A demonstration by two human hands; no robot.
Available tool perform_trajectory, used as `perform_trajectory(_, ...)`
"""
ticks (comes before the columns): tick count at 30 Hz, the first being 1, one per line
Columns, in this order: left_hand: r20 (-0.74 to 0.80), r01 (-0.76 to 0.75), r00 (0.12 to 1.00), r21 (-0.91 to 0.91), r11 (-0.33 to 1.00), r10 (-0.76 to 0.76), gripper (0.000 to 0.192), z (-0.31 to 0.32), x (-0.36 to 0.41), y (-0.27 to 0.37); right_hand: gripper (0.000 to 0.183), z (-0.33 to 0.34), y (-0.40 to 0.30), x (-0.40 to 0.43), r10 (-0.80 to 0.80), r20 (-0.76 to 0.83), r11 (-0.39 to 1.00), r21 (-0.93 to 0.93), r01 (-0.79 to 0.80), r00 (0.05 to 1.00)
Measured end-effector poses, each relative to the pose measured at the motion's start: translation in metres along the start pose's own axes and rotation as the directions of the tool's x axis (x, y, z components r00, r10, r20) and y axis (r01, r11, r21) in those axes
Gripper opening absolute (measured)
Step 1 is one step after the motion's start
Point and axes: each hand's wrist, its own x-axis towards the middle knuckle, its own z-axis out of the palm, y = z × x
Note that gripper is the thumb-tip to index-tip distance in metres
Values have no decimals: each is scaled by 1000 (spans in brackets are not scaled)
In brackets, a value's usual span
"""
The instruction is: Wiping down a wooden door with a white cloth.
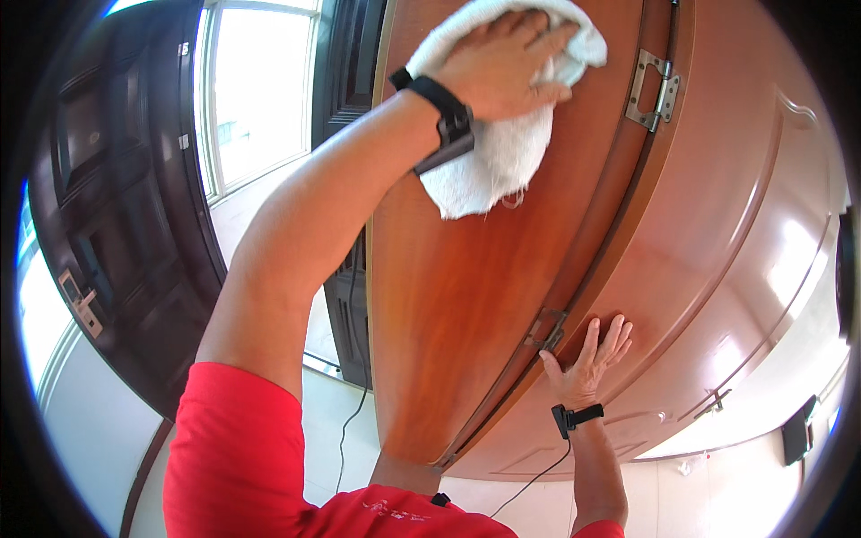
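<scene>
High on a wide reddish-brown wooden door jamb (464,282), my left hand (508,67) presses a white cloth (494,168) flat against the surface. The cloth's frayed lower edge hangs beneath my palm, and its upper part bunches around my fingers. My right hand (592,366) rests with fingers spread on the glossy wooden door (679,269), near its hinged edge. Close to my right thumb is a lower metal hinge (548,329). An upper metal hinge (652,91) sits to the right of the cloth. Both wrists wear black straps.
A dark panelled door (128,202) with a metal lever handle (79,302) stands at the left, beside a bright window (259,94). A black cable (350,420) runs down to the pale tiled floor (329,464). Another thin cable (538,476) trails from my right wrist strap.
</scene>
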Motion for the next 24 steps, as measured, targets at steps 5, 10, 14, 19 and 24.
perform_trajectory(5, 177, -42, 982, -157, 987, 70, 68, 0, -53, 45, 105, 6, 3, -2, 0, -25, 1000, -12, 0, 1000)
perform_trajectory(10, 271, -98, 946, -278, 956, 176, 69, -5, -82, 66, 104, 6, 2, 0, -11, -57, 1000, -13, 10, 998)
perform_trajectory(14, 319, -112, 923, -315, 942, 216, 70, -11, -73, 59, 102, 8, 6, -5, -3, -59, 1000, -28, 2, 998)
perform_trajectory(19, 214, -106, 968, -138, 985, 134, 66, -10, -16, 27, 100, 7, 1, -3, 9, -49, 1000, -20, -10, 999)
perform_trajectory(24, 64, -18, 998, -144, 989, 28, 77, -12, 26, 20, 96, 9, 2, -1, -21, -79, 999, -36, 18, 997)
